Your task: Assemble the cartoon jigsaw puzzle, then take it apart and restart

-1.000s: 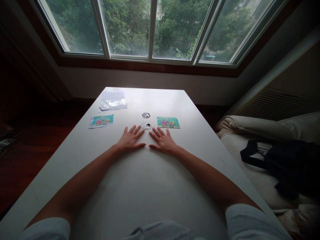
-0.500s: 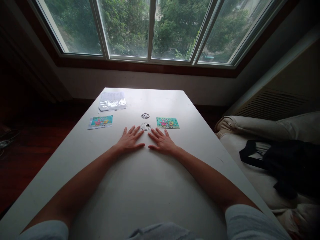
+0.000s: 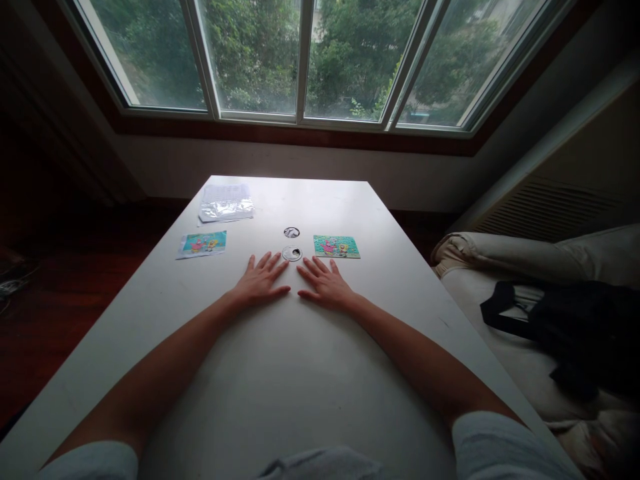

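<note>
My left hand lies flat on the white table, fingers spread, holding nothing. Beside it, also flat with fingers apart, rests my right hand; a small gap separates the two thumbs. Just beyond my fingertips is a round black-and-white disc, and a second round disc lies behind it. To the right, past my right fingers, sits a colourful cartoon picture card in green and pink. A similar cartoon picture on paper lies to the left of my left hand.
A clear plastic sleeve with papers lies at the table's far left. Past the far edge is a wall with a window. On the right, a cream sofa stands close to the table, with dark clothing on it.
</note>
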### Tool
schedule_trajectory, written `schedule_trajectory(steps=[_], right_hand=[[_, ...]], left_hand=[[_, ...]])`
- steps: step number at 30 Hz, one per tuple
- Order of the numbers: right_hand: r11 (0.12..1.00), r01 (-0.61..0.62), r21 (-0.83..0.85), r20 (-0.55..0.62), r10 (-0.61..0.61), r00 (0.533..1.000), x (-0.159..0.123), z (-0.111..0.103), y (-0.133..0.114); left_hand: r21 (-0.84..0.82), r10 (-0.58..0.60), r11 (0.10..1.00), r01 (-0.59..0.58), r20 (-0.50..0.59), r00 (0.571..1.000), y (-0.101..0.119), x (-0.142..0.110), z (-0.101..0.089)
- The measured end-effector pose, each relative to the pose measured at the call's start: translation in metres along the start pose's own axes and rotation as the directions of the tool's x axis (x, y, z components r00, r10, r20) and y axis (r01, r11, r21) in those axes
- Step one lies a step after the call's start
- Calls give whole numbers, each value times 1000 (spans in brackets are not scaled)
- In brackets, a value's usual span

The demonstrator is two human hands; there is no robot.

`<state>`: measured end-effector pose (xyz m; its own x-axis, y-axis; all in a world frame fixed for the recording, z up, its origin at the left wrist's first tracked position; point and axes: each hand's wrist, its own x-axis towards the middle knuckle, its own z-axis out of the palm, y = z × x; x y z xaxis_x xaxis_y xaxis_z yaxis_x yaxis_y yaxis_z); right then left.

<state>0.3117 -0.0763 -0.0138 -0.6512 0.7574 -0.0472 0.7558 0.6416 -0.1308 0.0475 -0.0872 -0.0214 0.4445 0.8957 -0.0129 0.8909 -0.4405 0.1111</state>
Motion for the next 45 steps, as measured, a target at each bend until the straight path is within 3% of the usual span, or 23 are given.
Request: schedule_trajectory(steps=[45], right_hand=[[1000, 10, 14, -22, -10, 1000, 1, 4, 2]], left_hand=[[12, 8, 1000, -8, -13, 1000, -3, 1, 4]])
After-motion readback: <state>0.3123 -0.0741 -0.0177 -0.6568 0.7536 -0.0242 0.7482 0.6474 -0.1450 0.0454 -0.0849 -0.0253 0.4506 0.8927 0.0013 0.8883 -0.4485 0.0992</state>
